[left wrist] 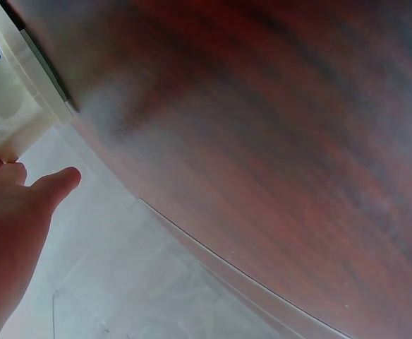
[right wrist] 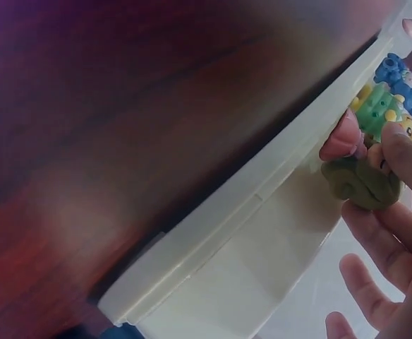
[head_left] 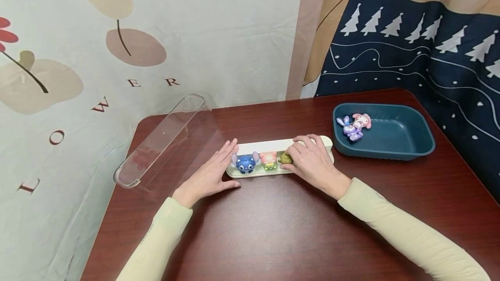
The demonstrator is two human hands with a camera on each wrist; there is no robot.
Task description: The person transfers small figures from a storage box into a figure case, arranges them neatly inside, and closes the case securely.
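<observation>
A long white display base lies on the table, with a blue long-eared figurine at its left and a pink-and-green figurine beside that one. My right hand pinches an olive-green figurine between thumb and fingers, just right of the pink-and-green one. In the right wrist view a pinkish-red part shows on its near side. My left hand has its fingers straight at the base's left end, near the blue figurine, thumb spread away.
At the right stands a dark teal tray holding a purple figurine and a pink-eared one. A clear plastic cover lies aslant at the left. Behind the table hang a flower-print cloth and a tree-print cloth.
</observation>
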